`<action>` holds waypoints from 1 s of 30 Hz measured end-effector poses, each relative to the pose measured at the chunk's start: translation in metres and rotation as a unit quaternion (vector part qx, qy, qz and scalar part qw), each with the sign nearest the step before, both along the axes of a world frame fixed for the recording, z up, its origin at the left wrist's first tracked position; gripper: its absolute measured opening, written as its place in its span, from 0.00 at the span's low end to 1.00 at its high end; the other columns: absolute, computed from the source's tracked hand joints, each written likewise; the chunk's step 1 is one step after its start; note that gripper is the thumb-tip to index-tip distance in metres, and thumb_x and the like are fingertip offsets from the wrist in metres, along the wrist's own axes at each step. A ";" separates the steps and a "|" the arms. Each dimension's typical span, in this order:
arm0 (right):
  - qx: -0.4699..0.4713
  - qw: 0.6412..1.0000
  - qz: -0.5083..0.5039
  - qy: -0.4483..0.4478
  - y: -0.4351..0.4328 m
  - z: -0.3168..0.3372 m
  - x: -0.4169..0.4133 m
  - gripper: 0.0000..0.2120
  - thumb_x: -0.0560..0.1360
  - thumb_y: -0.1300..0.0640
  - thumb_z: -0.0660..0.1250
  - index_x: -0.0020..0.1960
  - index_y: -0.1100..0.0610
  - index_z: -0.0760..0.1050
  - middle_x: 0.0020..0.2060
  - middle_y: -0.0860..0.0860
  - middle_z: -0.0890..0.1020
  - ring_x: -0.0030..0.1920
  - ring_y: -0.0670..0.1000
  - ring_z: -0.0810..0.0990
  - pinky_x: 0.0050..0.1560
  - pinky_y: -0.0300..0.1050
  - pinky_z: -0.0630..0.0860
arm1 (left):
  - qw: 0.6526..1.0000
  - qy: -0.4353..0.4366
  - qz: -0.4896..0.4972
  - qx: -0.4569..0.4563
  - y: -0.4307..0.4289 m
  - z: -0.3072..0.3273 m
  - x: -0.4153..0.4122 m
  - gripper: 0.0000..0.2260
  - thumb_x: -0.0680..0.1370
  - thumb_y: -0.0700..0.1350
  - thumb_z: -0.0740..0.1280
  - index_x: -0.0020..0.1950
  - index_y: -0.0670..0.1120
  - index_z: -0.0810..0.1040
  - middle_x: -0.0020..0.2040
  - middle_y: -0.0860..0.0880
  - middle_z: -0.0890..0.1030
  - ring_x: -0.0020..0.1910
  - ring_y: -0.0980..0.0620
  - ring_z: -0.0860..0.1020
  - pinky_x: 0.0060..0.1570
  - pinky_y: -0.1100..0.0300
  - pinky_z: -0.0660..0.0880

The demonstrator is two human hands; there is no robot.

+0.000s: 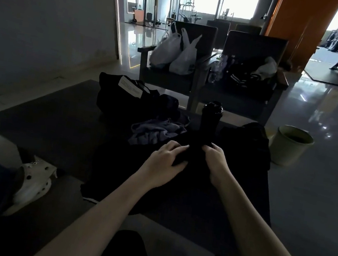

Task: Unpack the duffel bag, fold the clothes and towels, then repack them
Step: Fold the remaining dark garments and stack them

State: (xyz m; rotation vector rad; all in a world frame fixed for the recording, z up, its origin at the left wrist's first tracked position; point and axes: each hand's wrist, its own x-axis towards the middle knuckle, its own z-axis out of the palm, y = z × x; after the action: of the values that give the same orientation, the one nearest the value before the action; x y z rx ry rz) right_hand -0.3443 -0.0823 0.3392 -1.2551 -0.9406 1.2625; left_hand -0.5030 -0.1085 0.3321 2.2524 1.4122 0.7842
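Note:
A black garment (pixel 187 187) lies spread on the dark low table (pixel 60 116) in front of me. My left hand (pixel 164 160) grips a fold of it, thumb and fingers curled round the cloth. My right hand (pixel 217 160) pinches the same fold just to the right. Behind the hands lies a crumpled grey-purple cloth (pixel 156 131). The black duffel bag (pixel 124 95) with a white label sits open at the table's far left. More dark clothing (pixel 247 139) is piled at the far right.
A black bottle (pixel 210 118) stands upright just beyond my hands. A pale bin (pixel 289 145) stands on the floor to the right. Two armchairs (pixel 246 91) behind the table hold white plastic bags (pixel 175 52) and clothes. A white clog (pixel 32 182) shows at lower left.

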 end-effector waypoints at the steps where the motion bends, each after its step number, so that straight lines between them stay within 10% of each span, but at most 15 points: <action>1: -0.012 1.000 0.002 0.004 0.000 -0.001 0.004 0.08 0.77 0.61 0.62 0.43 0.58 0.78 0.34 0.55 0.81 0.32 0.49 0.80 0.34 0.42 0.77 | 1.000 -0.014 -0.004 -0.007 0.000 0.002 0.004 0.22 0.79 0.51 0.62 0.74 0.51 0.66 0.65 0.56 0.69 0.65 0.54 0.70 0.66 0.54 0.69; 6: -0.075 0.996 0.041 -0.012 -0.001 0.005 0.017 0.15 0.77 0.48 0.63 0.47 0.59 0.80 0.39 0.56 0.83 0.40 0.54 0.82 0.46 0.49 0.78 | 0.997 0.010 -0.048 -0.054 -0.003 0.007 0.029 0.25 0.80 0.55 0.59 0.76 0.53 0.61 0.68 0.56 0.67 0.66 0.52 0.70 0.67 0.53 0.68; 12: -0.052 0.996 0.011 -0.070 -0.002 0.004 0.040 0.05 0.75 0.63 0.66 0.50 0.62 0.77 0.38 0.56 0.81 0.39 0.53 0.80 0.42 0.46 0.77 | 0.984 0.109 -0.097 -0.100 -0.011 0.005 0.050 0.30 0.80 0.58 0.58 0.78 0.54 0.50 0.78 0.53 0.52 0.77 0.53 0.50 0.73 0.57 0.47; 16: -0.061 0.992 -0.018 -0.111 0.000 -0.005 0.054 0.09 0.76 0.65 0.64 0.55 0.62 0.76 0.43 0.58 0.81 0.40 0.54 0.79 0.47 0.48 0.77 | 0.995 0.023 -0.058 -0.080 0.009 -0.011 0.046 0.24 0.81 0.50 0.59 0.76 0.50 0.60 0.77 0.52 0.59 0.75 0.52 0.56 0.73 0.58 0.53; 23: -0.076 0.988 -0.080 -0.105 0.002 -0.020 0.081 0.04 0.77 0.61 0.64 0.52 0.57 0.75 0.40 0.54 0.80 0.38 0.51 0.80 0.35 0.42 0.76 | 0.928 0.316 0.021 -0.198 0.037 -0.047 0.010 0.30 0.79 0.61 0.57 0.76 0.48 0.57 0.77 0.48 0.56 0.75 0.45 0.55 0.71 0.45 0.55; 30: -0.124 0.977 -0.101 -0.139 0.004 -0.052 0.112 0.06 0.76 0.59 0.65 0.53 0.58 0.76 0.43 0.56 0.82 0.41 0.54 0.82 0.40 0.45 0.78 | 0.882 0.366 0.040 -0.294 0.052 -0.095 -0.003 0.33 0.79 0.64 0.52 0.79 0.50 0.48 0.79 0.48 0.51 0.76 0.44 0.53 0.71 0.41 0.51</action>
State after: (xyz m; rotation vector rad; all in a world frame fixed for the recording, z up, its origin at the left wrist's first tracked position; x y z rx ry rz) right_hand -0.2324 -0.0782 0.2877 -1.7131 -0.8424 1.0838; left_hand -0.5061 -0.0561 0.2373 2.0434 1.7386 -0.5235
